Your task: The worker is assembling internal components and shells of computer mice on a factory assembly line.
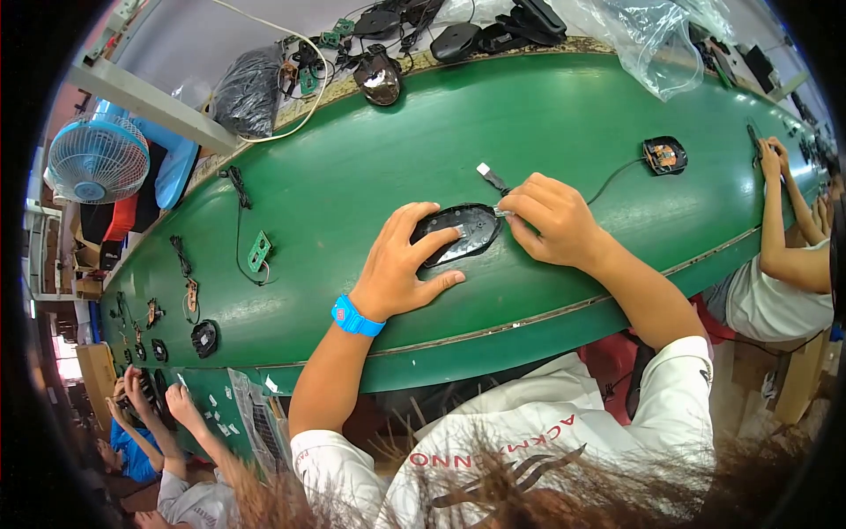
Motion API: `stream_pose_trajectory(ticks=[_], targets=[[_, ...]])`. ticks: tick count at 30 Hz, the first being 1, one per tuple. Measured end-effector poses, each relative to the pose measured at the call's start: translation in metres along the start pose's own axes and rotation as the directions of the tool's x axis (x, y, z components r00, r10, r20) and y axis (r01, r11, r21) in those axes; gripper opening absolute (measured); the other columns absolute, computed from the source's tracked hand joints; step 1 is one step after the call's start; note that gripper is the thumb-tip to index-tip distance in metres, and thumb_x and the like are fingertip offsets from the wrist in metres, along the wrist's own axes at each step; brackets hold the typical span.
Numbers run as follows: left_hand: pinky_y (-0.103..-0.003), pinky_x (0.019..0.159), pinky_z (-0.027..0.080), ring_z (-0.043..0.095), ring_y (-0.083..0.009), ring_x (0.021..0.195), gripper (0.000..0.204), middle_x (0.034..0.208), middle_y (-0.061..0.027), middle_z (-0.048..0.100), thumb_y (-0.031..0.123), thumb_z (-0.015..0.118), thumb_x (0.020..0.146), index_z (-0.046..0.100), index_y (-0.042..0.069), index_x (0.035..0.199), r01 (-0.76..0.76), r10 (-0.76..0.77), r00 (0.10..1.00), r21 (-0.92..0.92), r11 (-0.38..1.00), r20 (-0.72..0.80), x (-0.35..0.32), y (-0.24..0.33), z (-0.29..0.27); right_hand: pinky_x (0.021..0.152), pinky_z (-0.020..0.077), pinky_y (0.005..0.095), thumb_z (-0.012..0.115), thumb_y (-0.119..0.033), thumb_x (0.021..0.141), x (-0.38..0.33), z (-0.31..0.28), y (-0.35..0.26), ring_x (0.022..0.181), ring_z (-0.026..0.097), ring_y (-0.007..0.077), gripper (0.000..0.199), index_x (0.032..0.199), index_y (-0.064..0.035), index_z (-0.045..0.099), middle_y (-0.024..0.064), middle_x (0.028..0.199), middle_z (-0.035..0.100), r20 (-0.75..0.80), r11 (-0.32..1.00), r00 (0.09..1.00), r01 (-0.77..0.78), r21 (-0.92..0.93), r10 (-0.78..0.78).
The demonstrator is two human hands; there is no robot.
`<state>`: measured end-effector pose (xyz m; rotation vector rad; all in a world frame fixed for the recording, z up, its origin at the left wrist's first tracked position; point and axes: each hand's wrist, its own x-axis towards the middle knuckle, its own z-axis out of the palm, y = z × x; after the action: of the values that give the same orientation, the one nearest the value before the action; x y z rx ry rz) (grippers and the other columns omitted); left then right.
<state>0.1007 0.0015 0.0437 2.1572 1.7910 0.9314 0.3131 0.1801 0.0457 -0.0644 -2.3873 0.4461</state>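
A black oval computer mouse shell (476, 231), its inner side facing up, lies on the green work surface in front of me. My left hand (401, 264) grips it from the left, fingers along the far edge and one finger pressing inside. At the shell's right end, my right hand (555, 220) is closed in a pinch; a small silvery bit shows at its fingertips, too small to name. Just beyond those fingers lies a USB plug (484, 169) on a black cable. Farther right, a cable runs from behind my right hand to an open mouse half with a circuit board (665, 156).
A green circuit board (259, 251) with a cable lies to the left, near another mouse part (204, 339). A whole mouse (379, 78) and plastic bags (656, 44) are at the far edge. A fan (97, 159) stands far left. Co-workers' hands work at both sides.
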Motion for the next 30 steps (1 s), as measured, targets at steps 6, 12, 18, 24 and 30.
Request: stream_pose_trajectory(ticks=[6,12,18,24,30], targets=[[-0.049,0.103,0.048,0.054,-0.0410,0.123,0.055,0.131,-0.0184,0.056,0.029,0.088,0.072,0.069,0.011,0.121,0.023,-0.023,0.996,0.002,1.000,-0.084,-0.003,-0.002,-0.009,0.067,0.0498,0.0341,0.064,0.009,0.076,0.000,0.000,-0.002,0.076,0.061,0.0238,0.027,0.101,-0.0003,0.067,0.0115,0.086,0.064,-0.051,0.975,0.986,-0.147,0.167,0.157],[-0.046,0.095,0.051,0.060,-0.0367,0.112,0.043,0.120,-0.0154,0.062,0.022,0.084,0.078,0.069,0.008,0.116,0.022,0.003,0.962,0.090,0.996,-0.274,-0.004,-0.022,-0.027,0.064,0.0451,0.0266,0.056,0.008,0.085,-0.008,-0.009,0.009,0.075,0.056,0.0114,0.023,0.104,0.0008,0.068,0.0057,0.086,0.060,-0.069,0.796,0.899,-0.346,0.497,0.433],[-0.043,0.088,0.053,0.064,-0.0339,0.101,0.034,0.107,-0.0150,0.067,0.011,0.076,0.081,0.070,0.005,0.114,0.136,-0.048,0.913,0.191,0.972,-0.406,-0.014,-0.039,-0.037,0.063,0.0462,0.0249,0.061,0.003,0.089,-0.006,-0.004,0.015,0.074,0.058,0.0094,0.019,0.106,-0.0021,0.068,0.0042,0.087,0.062,-0.113,0.857,0.906,-0.336,0.392,0.407],[-0.042,0.093,0.052,0.064,-0.0358,0.106,0.034,0.111,-0.0170,0.068,0.007,0.073,0.083,0.070,0.005,0.116,0.213,-0.155,0.918,0.125,0.969,-0.365,-0.015,-0.035,-0.022,0.067,0.0520,0.0252,0.069,-0.005,0.091,-0.003,-0.014,0.011,0.079,0.064,0.0089,0.016,0.107,-0.0019,0.069,0.0028,0.092,0.069,-0.044,0.848,0.898,-0.395,0.353,0.437],[-0.043,0.094,0.051,0.064,-0.0356,0.106,0.032,0.112,-0.0176,0.067,0.003,0.070,0.083,0.069,0.003,0.115,0.198,-0.147,0.922,0.109,0.974,-0.359,-0.017,-0.044,-0.016,0.062,0.0486,0.0248,0.071,-0.009,0.089,-0.023,-0.063,0.084,0.073,0.061,0.0075,0.017,0.104,-0.0019,0.070,0.0016,0.086,0.069,-0.100,0.596,0.676,-0.558,0.578,0.730]])
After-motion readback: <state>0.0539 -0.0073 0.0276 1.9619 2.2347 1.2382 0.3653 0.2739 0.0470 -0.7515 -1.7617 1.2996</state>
